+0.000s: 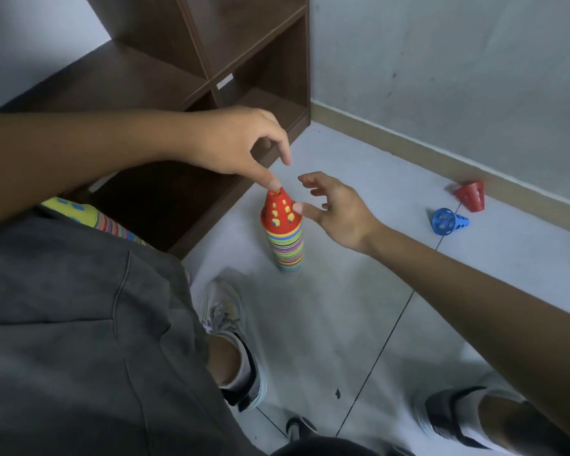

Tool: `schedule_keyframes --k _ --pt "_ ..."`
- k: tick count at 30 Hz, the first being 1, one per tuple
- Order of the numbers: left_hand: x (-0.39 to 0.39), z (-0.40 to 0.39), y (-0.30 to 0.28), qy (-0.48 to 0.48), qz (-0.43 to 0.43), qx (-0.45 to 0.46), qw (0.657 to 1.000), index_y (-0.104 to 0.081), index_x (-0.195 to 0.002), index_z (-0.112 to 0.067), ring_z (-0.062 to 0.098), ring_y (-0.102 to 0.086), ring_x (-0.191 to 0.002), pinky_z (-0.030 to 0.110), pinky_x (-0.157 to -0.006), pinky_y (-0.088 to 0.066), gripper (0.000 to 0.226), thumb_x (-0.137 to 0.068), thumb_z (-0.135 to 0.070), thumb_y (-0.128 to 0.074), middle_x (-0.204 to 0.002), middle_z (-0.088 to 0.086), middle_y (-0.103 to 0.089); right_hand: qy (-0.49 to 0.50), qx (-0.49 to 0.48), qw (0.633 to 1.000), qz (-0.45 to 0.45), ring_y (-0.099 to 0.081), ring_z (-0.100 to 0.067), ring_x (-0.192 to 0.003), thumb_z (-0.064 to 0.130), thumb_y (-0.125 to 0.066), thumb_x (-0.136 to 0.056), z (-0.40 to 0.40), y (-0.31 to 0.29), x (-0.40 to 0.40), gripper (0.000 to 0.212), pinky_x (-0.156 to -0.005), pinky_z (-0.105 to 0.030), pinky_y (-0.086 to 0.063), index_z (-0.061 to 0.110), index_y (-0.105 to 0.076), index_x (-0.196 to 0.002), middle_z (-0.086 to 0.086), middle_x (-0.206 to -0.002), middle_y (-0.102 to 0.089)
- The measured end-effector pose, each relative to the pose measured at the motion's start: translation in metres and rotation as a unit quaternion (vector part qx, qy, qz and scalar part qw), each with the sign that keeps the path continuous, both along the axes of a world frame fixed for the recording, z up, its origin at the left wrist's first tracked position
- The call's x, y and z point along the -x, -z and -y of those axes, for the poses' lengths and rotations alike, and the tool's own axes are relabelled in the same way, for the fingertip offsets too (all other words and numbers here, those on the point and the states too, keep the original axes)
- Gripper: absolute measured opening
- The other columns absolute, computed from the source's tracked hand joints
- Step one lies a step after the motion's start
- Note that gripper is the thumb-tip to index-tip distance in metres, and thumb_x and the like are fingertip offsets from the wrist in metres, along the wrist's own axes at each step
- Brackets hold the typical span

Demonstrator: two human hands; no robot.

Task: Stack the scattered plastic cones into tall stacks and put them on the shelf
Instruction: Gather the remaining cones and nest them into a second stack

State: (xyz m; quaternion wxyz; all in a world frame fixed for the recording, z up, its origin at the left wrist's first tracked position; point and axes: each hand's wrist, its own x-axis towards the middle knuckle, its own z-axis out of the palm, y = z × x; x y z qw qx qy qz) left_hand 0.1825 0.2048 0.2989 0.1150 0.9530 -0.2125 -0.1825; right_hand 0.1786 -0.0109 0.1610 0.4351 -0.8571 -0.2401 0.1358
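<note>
While the tall stack [285,238] stands on the floor near the shelf [211,70], the left hand [234,143] touches its red top cone with the thumb, fingers loosely curled; the right hand [336,209], spread, seemingly steadies it. Next, fetching the loose blue cone [448,221] at far right.

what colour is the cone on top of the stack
Red, with yellow showing through its holes; the top cone shows clearly in the head view.
</note>
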Motion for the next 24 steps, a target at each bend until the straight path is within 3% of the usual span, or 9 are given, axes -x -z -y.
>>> schedule_keyframes --k 2,4,8,12,15,17,21,24 --pt "-0.005 0.017 0.001 0.008 0.002 0.000 1.000 -0.067 -0.119 -0.032 0.014 -0.054 -0.120 0.036 -0.091 -0.054 0.043 -0.080 -0.049 -0.077 -0.130 -0.006 -0.055 0.026 0.009 1.000 0.007 -0.056 -0.018 -0.118 0.033 -0.067 -0.095 0.018 0.001 -0.006 0.050 -0.096 -0.035 -0.052 0.020 -0.050 -0.140 -0.002 -0.137 -0.056" --pt "-0.010 0.039 0.003 0.018 0.001 0.003 1.000 -0.068 -0.117 -0.033 0.013 -0.055 -0.115 0.038 -0.091 -0.054 0.042 -0.080 -0.050 -0.078 -0.122 -0.010 -0.056 0.058 0.013 0.998 0.012 -0.058 -0.017 -0.113 0.031 -0.068 -0.094 0.040 0.002 -0.011 0.048 -0.096 -0.034 -0.051 0.020 -0.051 -0.138 -0.001 -0.132 -0.058" --pt "-0.030 0.090 0.016 0.058 0.004 0.011 0.998 -0.068 -0.115 -0.032 0.003 -0.056 -0.097 0.019 -0.080 -0.044 0.041 -0.079 -0.048 -0.080 -0.101 -0.027 -0.054 0.125 0.037 0.991 0.003 -0.058 -0.015 -0.111 0.032 -0.066 -0.095 0.097 0.007 -0.019 0.047 -0.096 -0.029 -0.047 0.022 -0.050 -0.138 0.001 -0.130 -0.059" --pt "-0.047 0.151 0.039 0.098 -0.010 0.033 0.995 -0.068 -0.116 -0.026 0.010 -0.056 -0.107 0.000 -0.070 -0.037 0.039 -0.082 -0.041 -0.080 -0.114 -0.014 -0.062 0.199 0.072 0.977 -0.019 -0.058 -0.019 -0.115 0.030 -0.066 -0.095 0.163 0.019 -0.020 0.049 -0.098 -0.034 -0.048 0.020 -0.048 -0.140 -0.002 -0.133 -0.058" --pt "-0.053 0.200 0.052 0.125 -0.026 0.027 0.992 -0.067 -0.117 -0.025 0.012 -0.056 -0.108 0.006 -0.072 -0.038 0.040 -0.083 -0.041 -0.079 -0.118 -0.012 -0.063 0.251 0.092 0.963 -0.030 -0.059 -0.023 -0.116 0.028 -0.067 -0.094 0.211 0.029 -0.014 0.050 -0.101 -0.035 -0.046 0.017 -0.050 -0.140 -0.006 -0.132 -0.059" --pt "-0.056 0.228 0.066 0.139 -0.035 0.026 0.989 -0.067 -0.118 -0.023 0.014 -0.058 -0.106 0.019 -0.080 -0.042 0.041 -0.083 -0.039 -0.080 -0.117 -0.011 -0.065 0.280 0.116 0.952 -0.038 -0.058 -0.026 -0.118 0.026 -0.067 -0.093 0.239 0.037 -0.008 0.051 -0.099 -0.030 -0.043 0.014 -0.050 -0.140 -0.010 -0.132 -0.059" --pt "-0.066 0.280 0.094 0.157 -0.047 0.011 0.986 -0.068 -0.114 -0.022 0.018 -0.061 -0.105 0.030 -0.092 -0.048 0.039 -0.081 -0.037 -0.082 -0.113 -0.010 -0.066 0.344 0.182 0.918 -0.074 -0.051 -0.032 -0.124 0.030 -0.064 -0.094 0.298 0.061 0.006 0.055 -0.101 -0.037 -0.043 0.014 -0.044 -0.143 -0.015 -0.138 -0.052" --pt "-0.069 0.316 0.113 0.145 -0.065 0.005 0.987 -0.068 -0.112 -0.025 0.017 -0.061 -0.105 0.031 -0.090 -0.048 0.037 -0.081 -0.040 -0.081 -0.116 -0.009 -0.066 0.385 0.210 0.894 -0.091 -0.044 -0.034 -0.129 0.032 -0.061 -0.096 0.336 0.077 0.015 0.056 -0.101 -0.042 -0.043 0.014 -0.041 -0.145 -0.016 -0.141 -0.046"
